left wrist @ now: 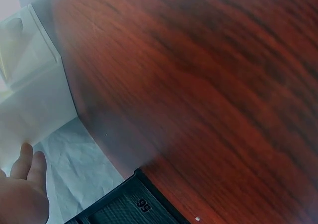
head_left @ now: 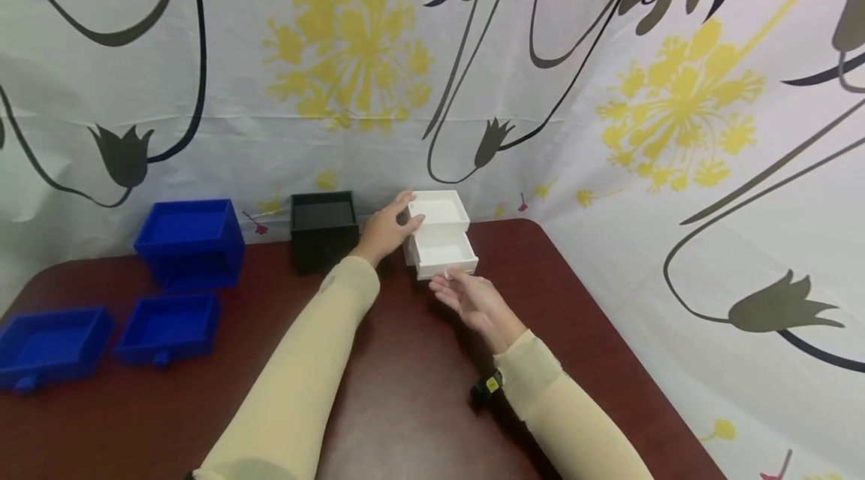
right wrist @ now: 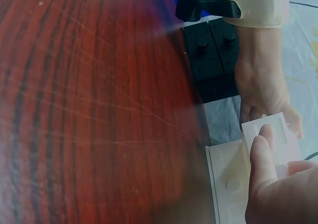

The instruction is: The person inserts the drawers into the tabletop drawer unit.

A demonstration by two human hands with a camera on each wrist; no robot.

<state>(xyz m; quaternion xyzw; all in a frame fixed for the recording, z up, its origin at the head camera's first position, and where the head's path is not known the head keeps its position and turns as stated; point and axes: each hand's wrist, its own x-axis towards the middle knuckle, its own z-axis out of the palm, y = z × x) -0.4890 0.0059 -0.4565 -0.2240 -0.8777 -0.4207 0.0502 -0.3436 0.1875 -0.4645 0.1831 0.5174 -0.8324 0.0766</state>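
Note:
A small white drawer box [head_left: 439, 208] stands at the back of the table, with a white drawer [head_left: 444, 249] slid partway out of its front. My left hand [head_left: 387, 230] holds the box at its upper left side, thumb toward the front; in the left wrist view its fingers [left wrist: 36, 167] touch the white side wall. At the drawer's front my right hand [head_left: 476, 305] pinches the knob area between thumb and fingers. From the right wrist, the pulled drawer [right wrist: 268, 124] shows beside my right hand [right wrist: 283, 196], above a lower white front with a round knob [right wrist: 232, 185].
Left of my left hand stands a black drawer box [head_left: 324, 228]. Farther left is a blue box [head_left: 192, 236] with an open front, and two blue drawers [head_left: 54, 345] lie on the dark red table [head_left: 399, 405]. A patterned cloth [head_left: 223, 104] hangs right behind the boxes.

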